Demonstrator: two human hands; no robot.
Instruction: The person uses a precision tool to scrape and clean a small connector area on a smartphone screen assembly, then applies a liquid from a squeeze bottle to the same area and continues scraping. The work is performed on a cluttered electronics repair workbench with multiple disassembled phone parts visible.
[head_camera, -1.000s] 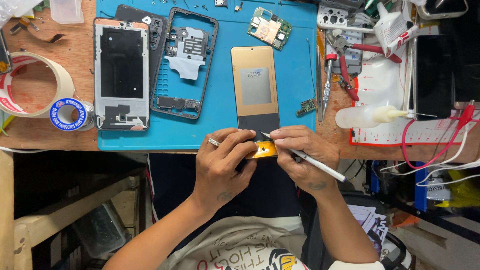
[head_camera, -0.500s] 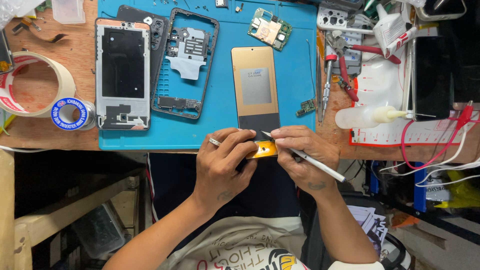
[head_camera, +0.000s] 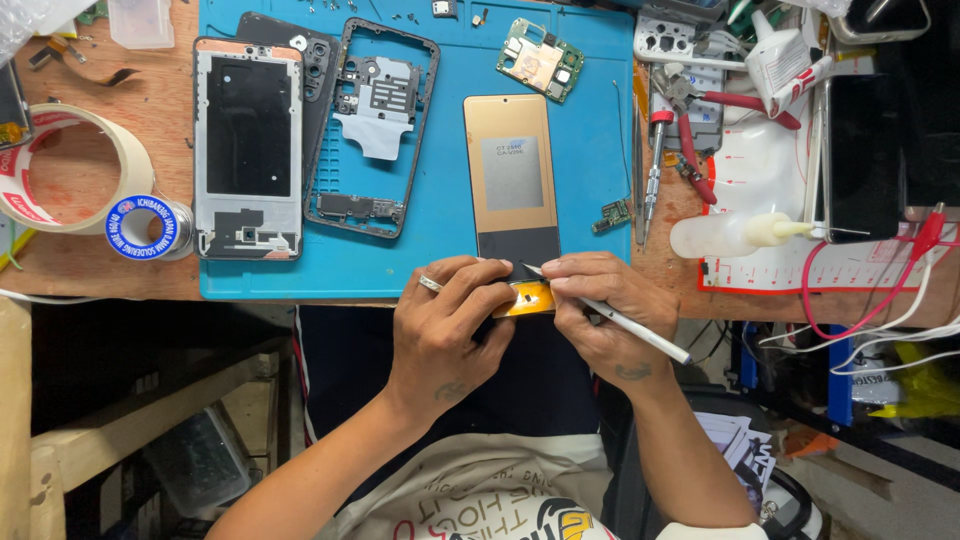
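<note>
both hands (head_camera: 450, 320) at mat edge (head_camera: 330, 292); tweezers (head_camera: 610, 312)

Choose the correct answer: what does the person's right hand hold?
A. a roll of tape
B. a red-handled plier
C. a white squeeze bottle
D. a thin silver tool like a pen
D: the right hand grips a thin silver tool, its tip on the orange flex strip that the left hand pinches.

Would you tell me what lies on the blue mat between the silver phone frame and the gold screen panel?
In the head view, a dark phone frame with a grey metal shield lies between the silver frame and the gold panel.
</note>
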